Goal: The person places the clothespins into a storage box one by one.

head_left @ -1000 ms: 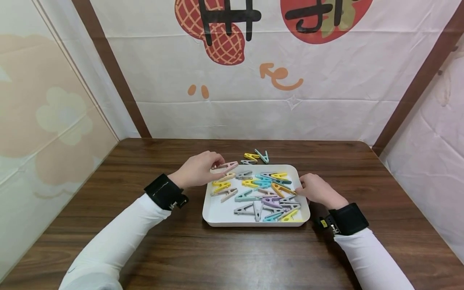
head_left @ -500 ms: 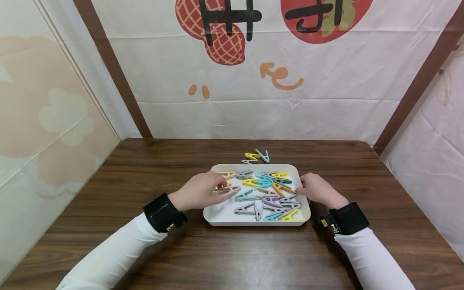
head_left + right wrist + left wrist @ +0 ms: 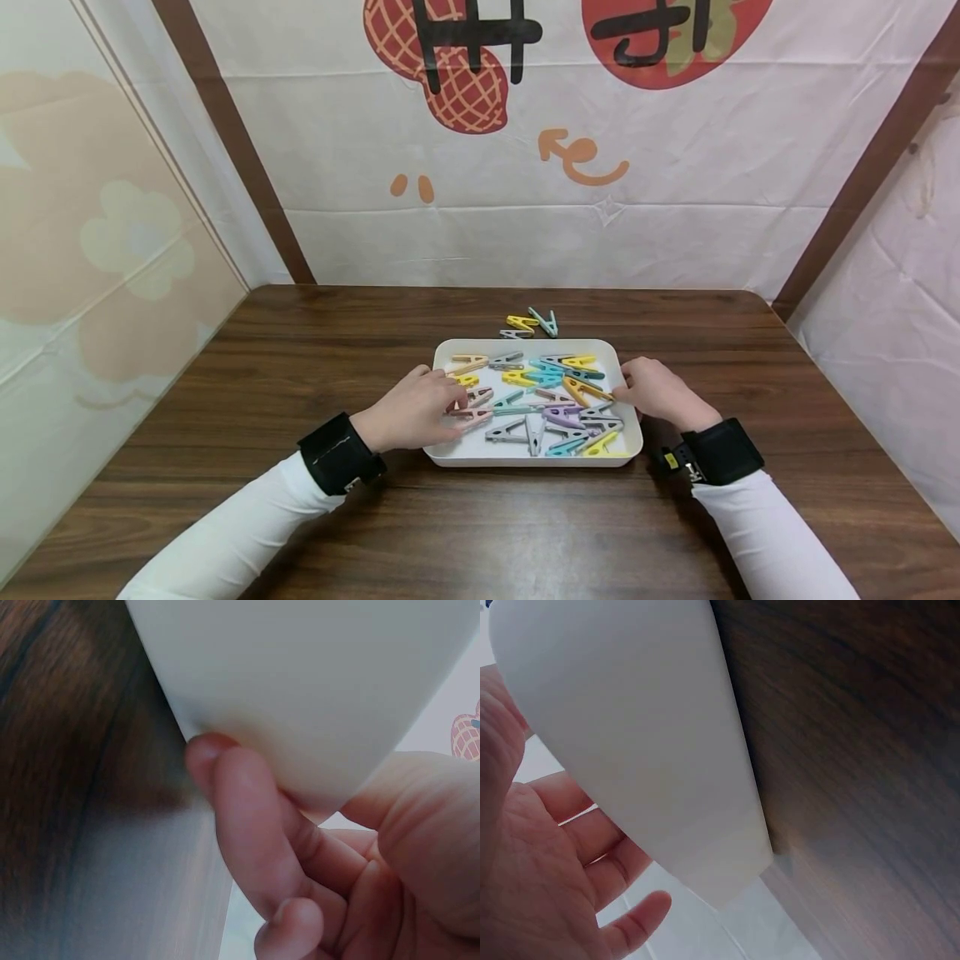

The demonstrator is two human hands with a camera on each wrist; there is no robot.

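A white tray [image 3: 457, 458] full of plastic clothespins sits on the table. My left hand [image 3: 415, 410] reaches over its left side, and thumb and fingers pinch a pale pink clothespin [image 3: 472, 419] low over the tray floor. In the left wrist view the tray wall [image 3: 637, 735] hides the fingertips. My right hand [image 3: 663, 392] grips the tray's right edge, thumb at the rim and curled fingers [image 3: 251, 817] against the outer wall. Other clothespins lie around the pink one, among them a teal clothespin [image 3: 508, 400] and a purple clothespin [image 3: 561, 417].
Behind the tray on the brown wooden table [image 3: 337, 350] lie a yellow clothespin [image 3: 522, 322], a light teal clothespin [image 3: 546, 322] and a grey clothespin [image 3: 514, 334]. A printed cloth [image 3: 525, 242] hangs along the table's back edge.
My left hand has moved from the tray's back left corner toward the front, lowering the pink clothespin into the tray. The right hand stays at the right edge.
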